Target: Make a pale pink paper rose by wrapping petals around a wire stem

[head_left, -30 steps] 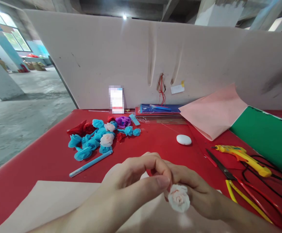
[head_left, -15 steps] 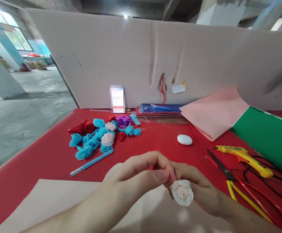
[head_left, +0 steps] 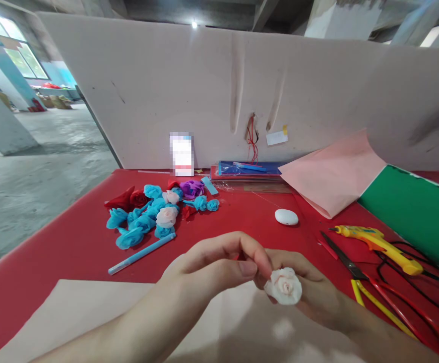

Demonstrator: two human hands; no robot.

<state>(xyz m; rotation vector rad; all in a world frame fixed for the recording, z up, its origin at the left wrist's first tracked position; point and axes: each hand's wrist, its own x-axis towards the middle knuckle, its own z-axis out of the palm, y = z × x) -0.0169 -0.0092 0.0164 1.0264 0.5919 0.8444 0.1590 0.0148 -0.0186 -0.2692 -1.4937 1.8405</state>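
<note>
A small pale pink paper rose (head_left: 285, 286) is held low in the middle of the view, above a light pink paper sheet (head_left: 90, 312). My right hand (head_left: 313, 292) cups it from behind with fingers closed round its base. My left hand (head_left: 219, 264) reaches in from the left, thumb and forefinger pinched against the rose's left edge. Both hands hover over the red table (head_left: 71, 247).
A pile of blue, red, pink and purple paper roses (head_left: 154, 212) lies at left, with a blue pen (head_left: 141, 254) beside it. A white oval object (head_left: 286, 217), yellow glue gun (head_left: 378, 242), scissors (head_left: 359, 277), pink (head_left: 332, 176) and green (head_left: 416, 212) sheets sit right.
The rose has risen slightly and turned so its spiral faces the camera more. Both hands shifted a little upward and rightward with it.
</note>
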